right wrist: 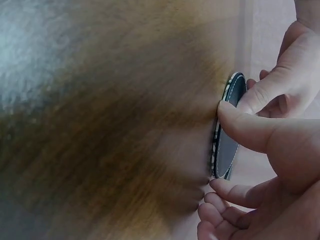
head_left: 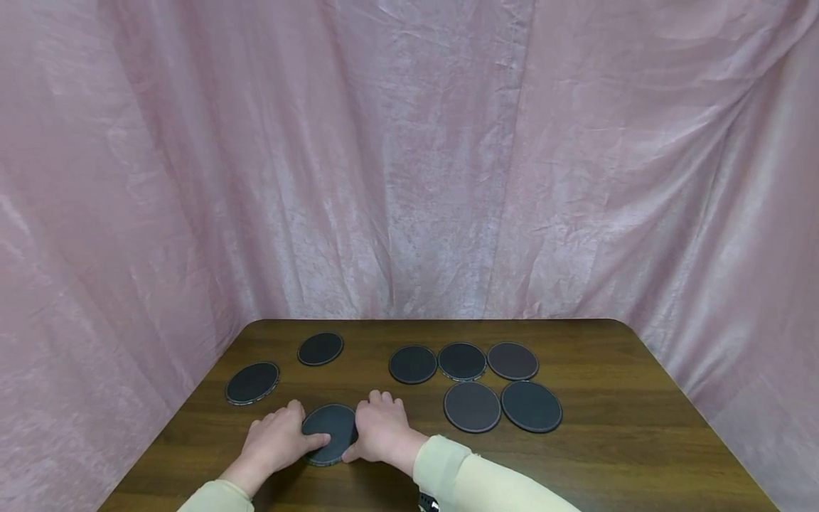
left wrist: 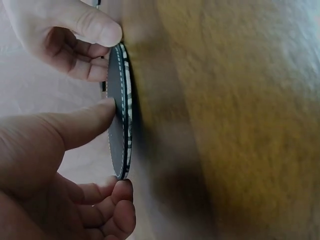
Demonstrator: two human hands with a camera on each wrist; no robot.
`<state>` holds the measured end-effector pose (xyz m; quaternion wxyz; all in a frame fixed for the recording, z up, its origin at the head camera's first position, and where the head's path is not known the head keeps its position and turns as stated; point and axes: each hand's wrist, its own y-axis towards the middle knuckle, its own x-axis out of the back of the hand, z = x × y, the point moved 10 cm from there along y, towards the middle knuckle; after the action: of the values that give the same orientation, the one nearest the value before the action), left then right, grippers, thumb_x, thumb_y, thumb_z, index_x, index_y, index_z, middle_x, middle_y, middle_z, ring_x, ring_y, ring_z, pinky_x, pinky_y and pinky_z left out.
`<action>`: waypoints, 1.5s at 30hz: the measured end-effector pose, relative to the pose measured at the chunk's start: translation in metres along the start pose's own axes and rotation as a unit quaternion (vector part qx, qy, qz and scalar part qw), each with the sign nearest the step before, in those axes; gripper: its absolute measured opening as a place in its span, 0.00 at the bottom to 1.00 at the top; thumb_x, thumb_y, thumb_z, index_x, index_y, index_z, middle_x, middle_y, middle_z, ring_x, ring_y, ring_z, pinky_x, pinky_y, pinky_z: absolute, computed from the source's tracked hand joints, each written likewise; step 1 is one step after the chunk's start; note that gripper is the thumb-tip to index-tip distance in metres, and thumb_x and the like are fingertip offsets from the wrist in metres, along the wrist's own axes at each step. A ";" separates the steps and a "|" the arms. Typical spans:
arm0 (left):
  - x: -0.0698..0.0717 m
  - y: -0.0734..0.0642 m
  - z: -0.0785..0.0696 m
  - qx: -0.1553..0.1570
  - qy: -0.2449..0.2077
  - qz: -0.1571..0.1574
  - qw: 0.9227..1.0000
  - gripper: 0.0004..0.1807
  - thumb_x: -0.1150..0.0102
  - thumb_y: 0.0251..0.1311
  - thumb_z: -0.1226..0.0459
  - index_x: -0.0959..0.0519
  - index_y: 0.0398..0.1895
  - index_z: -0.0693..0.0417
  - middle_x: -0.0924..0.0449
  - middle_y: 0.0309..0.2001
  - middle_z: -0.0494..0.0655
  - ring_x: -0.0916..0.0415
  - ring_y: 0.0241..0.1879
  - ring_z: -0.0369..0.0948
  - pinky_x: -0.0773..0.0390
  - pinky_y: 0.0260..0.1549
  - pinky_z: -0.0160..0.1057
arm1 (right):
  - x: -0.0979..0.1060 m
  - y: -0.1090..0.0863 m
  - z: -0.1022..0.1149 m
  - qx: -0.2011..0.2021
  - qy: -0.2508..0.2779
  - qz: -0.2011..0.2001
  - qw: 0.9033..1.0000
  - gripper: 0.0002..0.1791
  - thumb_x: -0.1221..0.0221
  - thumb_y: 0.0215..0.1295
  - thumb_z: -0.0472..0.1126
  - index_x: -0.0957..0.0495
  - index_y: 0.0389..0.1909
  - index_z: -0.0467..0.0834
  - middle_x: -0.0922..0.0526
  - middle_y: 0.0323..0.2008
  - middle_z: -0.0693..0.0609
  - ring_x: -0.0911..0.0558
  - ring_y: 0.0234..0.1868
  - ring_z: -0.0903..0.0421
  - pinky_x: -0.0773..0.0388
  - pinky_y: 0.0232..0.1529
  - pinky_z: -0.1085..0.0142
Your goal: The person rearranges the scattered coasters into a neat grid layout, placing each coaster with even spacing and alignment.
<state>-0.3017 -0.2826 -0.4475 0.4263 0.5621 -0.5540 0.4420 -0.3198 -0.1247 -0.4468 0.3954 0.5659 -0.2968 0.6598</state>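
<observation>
A round dark coaster (head_left: 335, 421) with a stitched rim is between my two hands near the front left of the table. My left hand (head_left: 276, 442) pinches its left side, the thumb lying on top and the fingers at the rim. On the opposite side, my right hand (head_left: 382, 430) holds the rim between thumb and fingers. In the left wrist view the coaster (left wrist: 116, 80) appears edge-on, with a black-and-white patterned edge. The right wrist view shows the coaster (right wrist: 230, 142) just above the wood; whether its underside touches the table cannot be told.
Two dark coasters, one (head_left: 252, 383) at the left edge and one (head_left: 320, 348) farther back, lie apart. Several more sit grouped right of centre, including a back-row coaster (head_left: 462, 361) and a front-row coaster (head_left: 472, 407). A pink curtain (head_left: 441, 178) hangs behind the wooden table (head_left: 640, 441).
</observation>
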 end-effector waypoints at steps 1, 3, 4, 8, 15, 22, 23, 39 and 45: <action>0.001 0.001 -0.001 -0.002 0.000 -0.002 1.000 0.37 0.20 0.60 0.41 0.21 0.49 0.67 0.15 0.40 0.52 0.16 0.41 0.57 0.22 0.47 0.66 | 0.001 0.000 -0.002 -0.003 0.006 -0.002 1.000 0.44 0.15 0.50 0.67 0.14 0.56 0.39 0.22 0.44 0.48 0.26 0.47 0.50 0.26 0.53 0.56; 0.003 0.002 -0.004 -0.006 -0.002 -0.007 1.000 0.34 0.20 0.62 0.44 0.21 0.48 0.65 0.15 0.39 0.51 0.16 0.40 0.55 0.22 0.46 0.65 | 0.001 0.001 -0.006 -0.013 0.020 -0.003 1.000 0.43 0.14 0.49 0.65 0.15 0.56 0.39 0.21 0.44 0.47 0.24 0.47 0.49 0.25 0.53 0.56; 0.003 0.003 -0.005 -0.007 -0.002 -0.009 1.000 0.32 0.20 0.63 0.45 0.21 0.47 0.64 0.15 0.38 0.50 0.16 0.40 0.54 0.23 0.45 0.64 | 0.001 0.001 -0.008 -0.018 0.030 -0.004 0.999 0.43 0.14 0.49 0.64 0.15 0.56 0.38 0.20 0.45 0.46 0.22 0.47 0.49 0.24 0.54 0.55; 0.004 0.006 -0.009 -0.011 -0.014 -0.011 1.000 0.28 0.23 0.68 0.49 0.21 0.47 0.64 0.16 0.37 0.47 0.16 0.38 0.51 0.23 0.45 0.64 | 0.002 0.002 -0.019 -0.043 0.089 -0.005 0.995 0.40 0.12 0.50 0.56 0.19 0.55 0.39 0.14 0.45 0.45 0.15 0.48 0.46 0.21 0.55 0.52; 0.000 0.013 -0.025 -0.015 -0.066 -0.013 0.998 0.23 0.25 0.70 0.52 0.22 0.45 0.62 0.20 0.33 0.45 0.22 0.32 0.45 0.21 0.38 0.56 | 0.015 -0.003 -0.041 -0.052 0.179 -0.037 0.982 0.31 0.15 0.57 0.45 0.21 0.55 0.39 0.10 0.44 0.43 0.12 0.45 0.46 0.16 0.49 0.53; -0.015 0.026 -0.055 -0.016 -0.134 -0.018 0.991 0.19 0.24 0.69 0.54 0.24 0.40 0.57 0.21 0.31 0.42 0.25 0.30 0.43 0.26 0.33 0.46 | 0.034 -0.008 -0.077 -0.056 0.191 -0.076 0.977 0.26 0.21 0.66 0.41 0.21 0.57 0.36 0.14 0.45 0.41 0.13 0.47 0.42 0.16 0.51 0.47; -0.016 0.028 -0.059 -0.017 -0.142 -0.021 0.989 0.19 0.24 0.69 0.54 0.23 0.40 0.57 0.20 0.31 0.41 0.25 0.31 0.42 0.26 0.34 0.46 | 0.041 -0.012 -0.081 -0.065 0.198 -0.070 0.976 0.26 0.21 0.65 0.39 0.21 0.57 0.36 0.14 0.46 0.40 0.13 0.48 0.41 0.16 0.53 0.47; -0.027 0.043 -0.109 -0.018 -0.174 -0.013 0.984 0.20 0.21 0.66 0.56 0.22 0.44 0.57 0.20 0.31 0.44 0.25 0.31 0.43 0.26 0.35 0.46 | 0.053 -0.028 -0.130 -0.095 0.172 -0.078 0.977 0.26 0.20 0.65 0.38 0.20 0.59 0.34 0.16 0.48 0.39 0.14 0.47 0.42 0.15 0.53 0.46; -0.031 0.040 -0.126 -0.043 -0.148 -0.017 0.988 0.20 0.20 0.65 0.57 0.22 0.45 0.58 0.19 0.30 0.43 0.23 0.29 0.42 0.24 0.32 0.46 | 0.050 -0.035 -0.140 -0.097 0.137 -0.080 0.982 0.25 0.20 0.64 0.39 0.18 0.57 0.36 0.15 0.47 0.41 0.13 0.47 0.42 0.16 0.53 0.45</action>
<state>-0.3443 -0.1536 -0.4470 0.3708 0.6118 -0.6199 0.3223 -0.3635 0.0198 -0.4250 0.5373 0.4507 -0.2559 0.6653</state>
